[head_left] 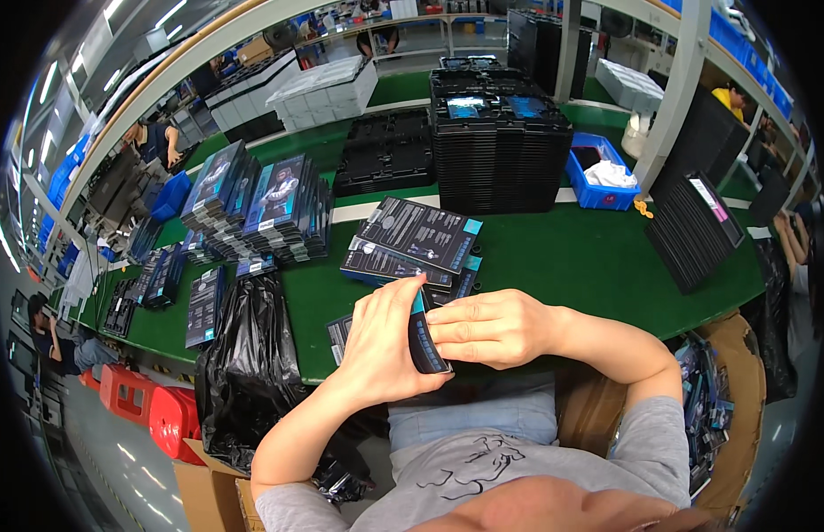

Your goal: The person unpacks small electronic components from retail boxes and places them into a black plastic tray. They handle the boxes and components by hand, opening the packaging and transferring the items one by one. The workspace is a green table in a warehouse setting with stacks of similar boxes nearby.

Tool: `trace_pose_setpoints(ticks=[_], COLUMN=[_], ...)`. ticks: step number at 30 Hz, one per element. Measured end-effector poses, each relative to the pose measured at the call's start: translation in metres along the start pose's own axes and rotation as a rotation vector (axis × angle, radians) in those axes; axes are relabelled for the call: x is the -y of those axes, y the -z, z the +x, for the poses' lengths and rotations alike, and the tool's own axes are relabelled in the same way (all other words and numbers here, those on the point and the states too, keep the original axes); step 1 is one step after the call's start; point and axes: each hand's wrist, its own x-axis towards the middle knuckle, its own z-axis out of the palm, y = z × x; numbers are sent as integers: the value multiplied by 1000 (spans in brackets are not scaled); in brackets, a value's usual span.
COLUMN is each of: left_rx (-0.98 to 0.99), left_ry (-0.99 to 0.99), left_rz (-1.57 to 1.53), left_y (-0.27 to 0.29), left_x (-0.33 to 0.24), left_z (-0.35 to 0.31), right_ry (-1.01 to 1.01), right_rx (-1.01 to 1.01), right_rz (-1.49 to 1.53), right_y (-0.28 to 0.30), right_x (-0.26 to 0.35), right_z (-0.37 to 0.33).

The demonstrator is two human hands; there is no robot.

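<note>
The step in hand appears to be the handling of one thin dark box [422, 344], held over the near edge of the green table [563, 262], its narrow side turned up. The left hand [376, 341] has its grip clasped around the box, thumb at the near end and fingers at the far one. The right hand [496, 328] lays straight fingers against the box's other side; whether its thumb pinches anything cannot be told. As a judgement, the next move calls for a steady left grip while the right fingers press evenly or come away, so that the card does not buckle. Just beyond the hands lies a loose pile of similar boxes [421, 235], overlapping at uneven angles. Taller stacks of boxes [279, 204] stand to the left, near a black plastic bag [252, 346] draped over the table's edge. Farther back rise stacked black trays [496, 164], with a blue bin [598, 197] holding white cloth beside them. Around the table, the room shows red stools [172, 421] on the left, a cardboard carton [745, 390] on the right, and co-workers at other stations.
</note>
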Motion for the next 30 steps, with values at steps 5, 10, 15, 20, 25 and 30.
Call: trace_pose_setpoints(ticks=[5,10,15,20,25,30], left_rx=[-11,-178,-253,-121,119,314], left_ry=[-4,-55,-84,-68,-28,43], left_rz=[24,174,227,124,-69,-145], left_y=[0,-6,-19,-17,-5,2], left_x=[5,12,14,12,18,19], left_z=[-2,1,6,7,7,0], right_ry=[-45,-237,-328,-170,-88,-67], right_rx=[-44,-100,-178,-140,-113,-84], right_rz=[66,203,169,-62,-24,56], right_y=[-11,-18,-31,-25,-25,-24], right_x=[0,-1,4,-3,-4,-5], right_z=[-4,-2,-13,-21,-23,-24])
